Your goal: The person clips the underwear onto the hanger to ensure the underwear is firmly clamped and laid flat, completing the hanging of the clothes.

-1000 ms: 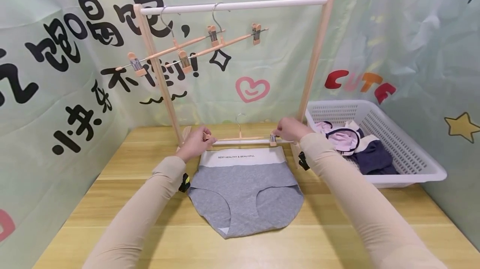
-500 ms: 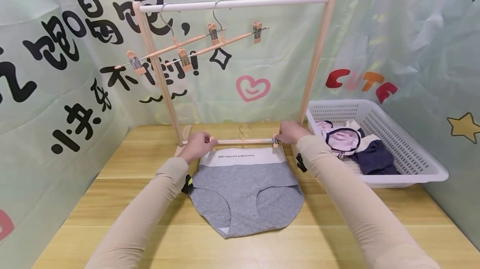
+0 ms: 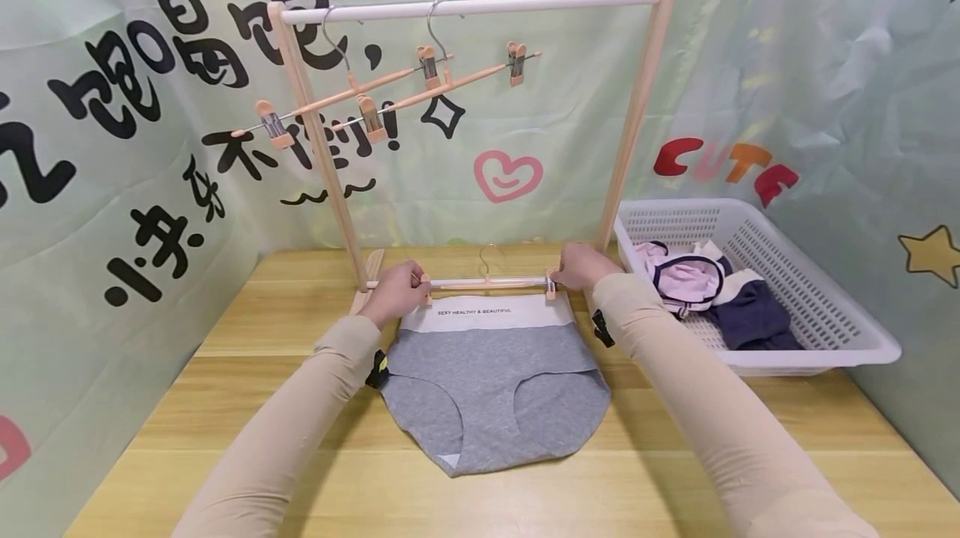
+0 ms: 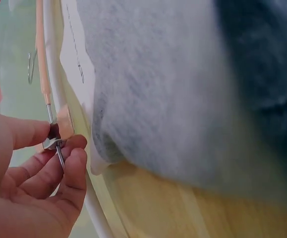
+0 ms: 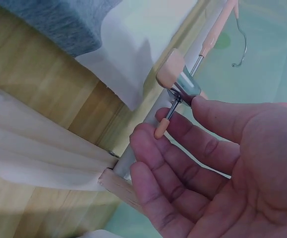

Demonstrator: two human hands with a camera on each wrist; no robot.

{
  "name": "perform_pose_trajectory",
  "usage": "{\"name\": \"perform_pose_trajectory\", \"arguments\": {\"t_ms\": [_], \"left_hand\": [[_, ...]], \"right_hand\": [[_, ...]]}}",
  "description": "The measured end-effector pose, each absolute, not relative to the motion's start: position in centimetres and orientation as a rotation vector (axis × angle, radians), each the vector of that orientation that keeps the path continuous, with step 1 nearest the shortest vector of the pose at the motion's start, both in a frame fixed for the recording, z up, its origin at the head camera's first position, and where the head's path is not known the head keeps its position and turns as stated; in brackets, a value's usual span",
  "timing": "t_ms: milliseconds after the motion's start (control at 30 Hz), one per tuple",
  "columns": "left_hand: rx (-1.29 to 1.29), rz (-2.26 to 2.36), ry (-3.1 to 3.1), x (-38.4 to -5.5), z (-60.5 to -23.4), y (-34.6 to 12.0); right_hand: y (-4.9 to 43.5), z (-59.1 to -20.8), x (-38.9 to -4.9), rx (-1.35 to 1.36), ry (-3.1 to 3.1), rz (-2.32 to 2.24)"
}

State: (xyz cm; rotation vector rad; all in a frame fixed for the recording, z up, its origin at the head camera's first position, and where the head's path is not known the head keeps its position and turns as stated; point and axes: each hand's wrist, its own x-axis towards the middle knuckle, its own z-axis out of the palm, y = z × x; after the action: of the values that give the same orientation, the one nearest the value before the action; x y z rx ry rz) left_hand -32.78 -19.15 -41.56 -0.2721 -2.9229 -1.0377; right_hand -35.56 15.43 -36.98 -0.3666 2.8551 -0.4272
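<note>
A clip hanger [image 3: 487,281] is held level between both hands, just beyond the white waistband of grey briefs [image 3: 495,371] lying flat on the table. My left hand [image 3: 397,288] pinches the hanger's left clip [image 4: 65,121] between thumb and fingers. At the other end, the thumb and fingers of my right hand [image 3: 583,267] pinch the right clip [image 5: 172,69]. Both wrist views show the clips close to the waistband but apart from it. The hanger's wire hook [image 3: 487,256] points away towards the back.
A wooden rack [image 3: 472,7] stands over the work, its low rail [image 5: 158,106] right behind the hanger. Two bare clip hangers [image 3: 450,87] hang from its top bar. A white basket [image 3: 825,317] with pink and navy garments is at the right. Printed cloth encloses the table [image 3: 525,509].
The hanger has tipped: its hook has gone from standing up to leaning back and lower. Both hands have shifted slightly, and the left clip has swung towards the waistband. The briefs have stayed put.
</note>
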Motion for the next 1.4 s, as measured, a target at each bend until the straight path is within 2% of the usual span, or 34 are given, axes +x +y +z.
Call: {"name": "perform_pose_trajectory", "arguments": {"t_ms": [400,633,833,1067,1400], "left_hand": [[-0.204,-0.942,-2.899,-32.8,-42.0,-18.8],[-0.160,-0.951,-2.922,-32.9,-42.1,-19.0],[-0.170,-0.989,-2.920,-32.7,-41.9,-19.0],[-0.130,-1.018,-2.892,-32.4,-41.9,-19.3],[-0.083,-0.920,-2.873,-31.9,-41.7,-20.4]], "right_hand": [[15.0,-37.1,-34.8,-0.415,2.933,-0.296],[12.9,-35.9,-33.3,-0.382,3.004,-0.216],[11.3,-34.7,-32.8,-0.480,3.080,-0.137],[6.2,-35.5,-33.6,-0.707,2.931,-0.441],[-0.4,-37.7,-34.5,-0.729,2.942,-0.549]]}}
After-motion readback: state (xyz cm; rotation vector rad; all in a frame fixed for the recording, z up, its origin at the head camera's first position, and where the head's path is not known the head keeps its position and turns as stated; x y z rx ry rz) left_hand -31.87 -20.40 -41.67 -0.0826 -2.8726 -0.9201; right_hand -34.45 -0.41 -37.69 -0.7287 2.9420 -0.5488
